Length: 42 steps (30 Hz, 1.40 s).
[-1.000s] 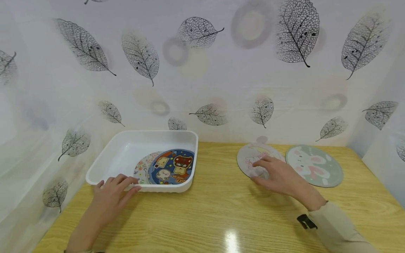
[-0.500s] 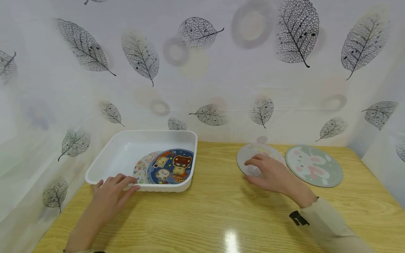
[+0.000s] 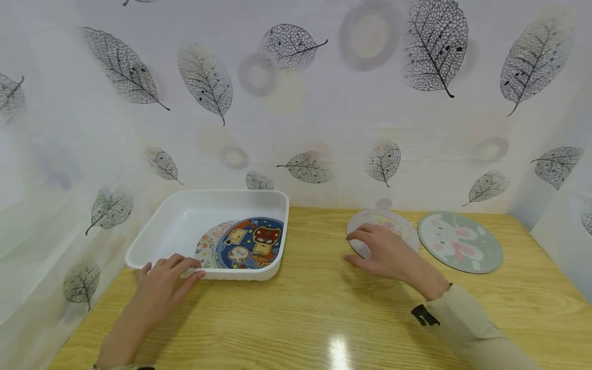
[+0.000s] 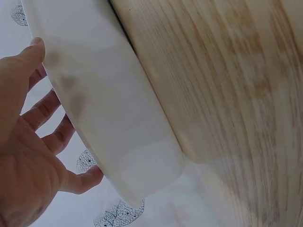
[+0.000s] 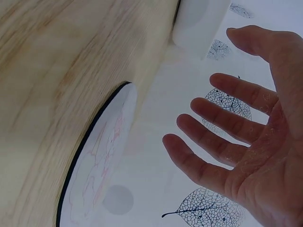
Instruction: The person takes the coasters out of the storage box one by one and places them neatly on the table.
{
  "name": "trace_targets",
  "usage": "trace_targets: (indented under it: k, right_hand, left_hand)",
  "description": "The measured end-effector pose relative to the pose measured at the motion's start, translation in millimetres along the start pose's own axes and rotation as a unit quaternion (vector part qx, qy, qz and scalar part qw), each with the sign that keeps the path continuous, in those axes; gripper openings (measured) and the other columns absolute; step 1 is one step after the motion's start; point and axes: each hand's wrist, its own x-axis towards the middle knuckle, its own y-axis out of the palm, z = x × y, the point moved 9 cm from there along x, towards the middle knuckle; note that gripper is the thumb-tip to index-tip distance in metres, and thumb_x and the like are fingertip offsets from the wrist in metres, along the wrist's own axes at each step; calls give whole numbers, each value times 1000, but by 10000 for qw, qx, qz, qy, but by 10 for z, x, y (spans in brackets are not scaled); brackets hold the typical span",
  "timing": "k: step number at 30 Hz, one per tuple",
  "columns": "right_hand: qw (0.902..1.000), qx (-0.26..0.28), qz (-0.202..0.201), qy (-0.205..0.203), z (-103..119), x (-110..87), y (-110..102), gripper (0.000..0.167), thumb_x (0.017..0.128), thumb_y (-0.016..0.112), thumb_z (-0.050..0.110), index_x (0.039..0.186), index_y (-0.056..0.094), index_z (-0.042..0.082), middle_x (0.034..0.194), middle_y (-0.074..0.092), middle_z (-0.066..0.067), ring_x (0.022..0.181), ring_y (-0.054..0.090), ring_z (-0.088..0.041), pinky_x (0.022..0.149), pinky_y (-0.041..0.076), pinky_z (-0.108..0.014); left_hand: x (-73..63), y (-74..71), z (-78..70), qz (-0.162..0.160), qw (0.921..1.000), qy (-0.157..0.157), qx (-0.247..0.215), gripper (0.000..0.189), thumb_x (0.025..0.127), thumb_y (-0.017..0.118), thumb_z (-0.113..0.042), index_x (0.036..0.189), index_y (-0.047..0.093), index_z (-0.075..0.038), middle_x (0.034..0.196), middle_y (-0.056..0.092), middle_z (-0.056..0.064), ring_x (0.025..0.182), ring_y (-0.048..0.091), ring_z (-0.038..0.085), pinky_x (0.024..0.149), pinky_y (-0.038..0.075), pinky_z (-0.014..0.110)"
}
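Note:
My left hand point(image 3: 162, 288) holds the front rim of a white plastic tray point(image 3: 157, 234), thumb outside and fingertips reaching over the edge. In the left wrist view the fingertips point(image 4: 97, 174) meet the rim. A dark blue round mat point(image 3: 250, 244) with cartoon figures lies in the tray, partly covering a floral round mat point(image 3: 205, 246). Over a pale pink round mat point(image 3: 407, 226) hovers my right hand point(image 3: 386, 257), fingers relaxed and spread, nothing held. The right wrist view shows this mat's dark edge point(image 5: 78, 158), apart from the fingers point(image 5: 213, 137).
A grey-green round mat point(image 3: 462, 241) with a white rabbit lies right of the pink one on the wooden table point(image 3: 287, 318). Behind the table hangs a pale curtain point(image 3: 319, 123) with leaf prints, which continues along both sides.
My right hand has shifted left across the pale pink mat, uncovering more of its right side. The mats stay in place, and my left hand remains at the tray's rim.

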Motion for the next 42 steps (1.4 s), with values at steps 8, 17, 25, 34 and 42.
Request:
trace_targets:
  k: [8,17,25,34,42]
  right_hand:
    - [9999,94,-66,-82,59,69,16,37,92,75,38,116,73,10,117,72,-9,106,70,-27,87,58,-45]
    - [9996,226,-27,-146,108,132,56,36,92,75,37,117,73,11,114,72,-7,102,70,-24,84,59,-42]
    - [9990,336,-106,-257,157,180,103,36,91,76,38,115,74,12,112,73,-5,102,71,-23,85,59,-41]
    - [9986,387,-159,-319,247,238,126,37,91,76,39,117,73,13,114,72,-4,105,70,-22,89,59,-41]
    - [9974,432,-206,-541,403,355,136,36,92,76,37,117,73,12,113,73,-6,104,70,-23,88,59,-41]
  left_hand:
    - [15,0,-12,-20,10000,5,-40,12,95,72,-32,106,71,-26,105,71,-2,96,67,38,87,36,84]
    - [34,9,-17,10,10000,29,-8,10,96,72,-32,105,71,-27,104,72,-3,96,67,39,87,35,84]
    - [22,36,6,68,9999,-56,-73,11,96,71,-32,105,72,-26,106,72,-1,96,67,40,89,35,83]
    - [5,43,9,17,9998,-47,-187,11,96,72,-31,105,71,-26,105,72,-1,97,66,41,88,33,85]
    - [4,43,15,58,9997,-92,-215,13,95,73,-30,106,72,-23,106,73,1,99,66,43,90,31,84]
